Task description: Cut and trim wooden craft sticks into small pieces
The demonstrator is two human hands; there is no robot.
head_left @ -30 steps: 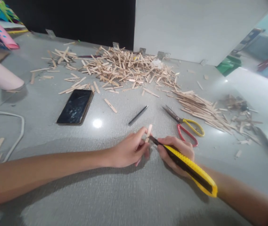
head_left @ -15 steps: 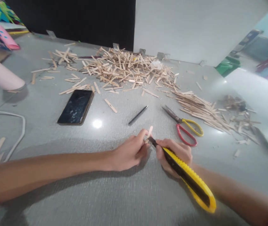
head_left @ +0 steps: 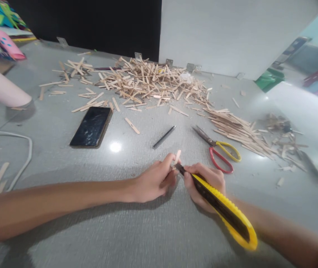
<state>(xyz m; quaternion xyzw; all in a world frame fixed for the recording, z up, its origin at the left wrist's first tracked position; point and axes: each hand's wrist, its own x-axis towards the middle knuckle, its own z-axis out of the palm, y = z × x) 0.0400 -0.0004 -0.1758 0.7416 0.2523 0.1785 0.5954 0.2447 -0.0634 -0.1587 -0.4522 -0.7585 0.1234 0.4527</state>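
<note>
- Head view: left hand [head_left: 153, 182] pinches a small wooden stick [head_left: 177, 156] upright on the bench [head_left: 136, 230].
- Right hand [head_left: 207, 182], just beside it, grips a yellow knife [head_left: 223, 210], blade at the stick's base.
- Stick looks light, thin, likely brittle; best pinched low.

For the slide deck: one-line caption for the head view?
Left hand pinches a wooden stick while right hand holds a yellow utility knife against it.
</note>
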